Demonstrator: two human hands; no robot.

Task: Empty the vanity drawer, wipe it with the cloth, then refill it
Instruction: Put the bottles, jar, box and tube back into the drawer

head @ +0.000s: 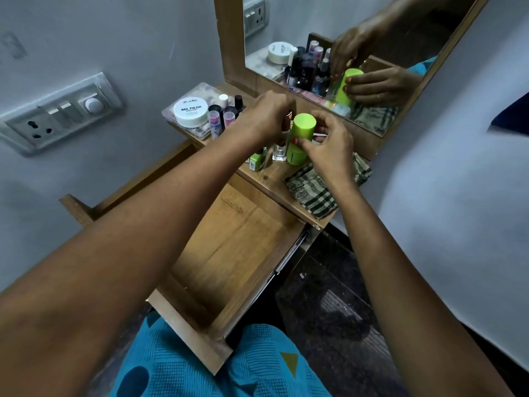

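So, the drawer (237,253) is pulled way out toward my lap, with its wooden bottom showing. Above it is the mirror (300,18), and under that the shelf (274,174) where all the stuff is sitting. The striped cloth (312,193) lies bunched at the shelf's right end, partly under my right wrist. My right hand (329,147) has thumb and fingertips clamped round the green bottle (303,124), which stands upright on the shelf near the middle. My left hand (269,116) is curled over the bottles just left of it, though I honestly can't tell if those fingers are gripping anything. The white nail polish tub (191,111) sits at the far left, and a little glass bottle (279,152) stands right beside the green one.
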